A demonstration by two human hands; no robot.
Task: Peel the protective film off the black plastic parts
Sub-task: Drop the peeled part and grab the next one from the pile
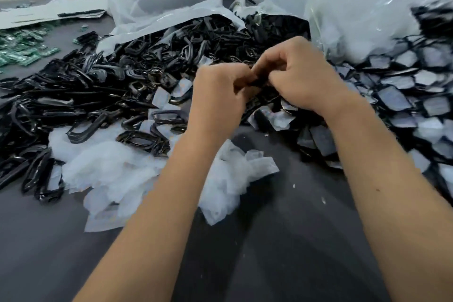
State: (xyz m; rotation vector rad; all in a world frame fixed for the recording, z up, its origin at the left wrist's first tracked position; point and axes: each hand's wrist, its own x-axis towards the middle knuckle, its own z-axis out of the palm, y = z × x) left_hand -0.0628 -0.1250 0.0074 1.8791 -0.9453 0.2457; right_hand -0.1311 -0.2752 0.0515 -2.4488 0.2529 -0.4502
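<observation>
Where the two forearms meet at the centre of the frame, a small black part [256, 81] is pinched between the curled fingers of the left hand [217, 92] and the right hand [297, 76]. Bare black parts [81, 91] are heaped at left, film-covered parts [402, 103] at right. Peeled film [117, 169] is strewn on the dark worktop [282, 240] below the hands.

Glossy black plastic parts [81, 95], translucent white film scraps [115, 169], matt grey table [282, 240], crinkled clear bag [355, 12]
</observation>
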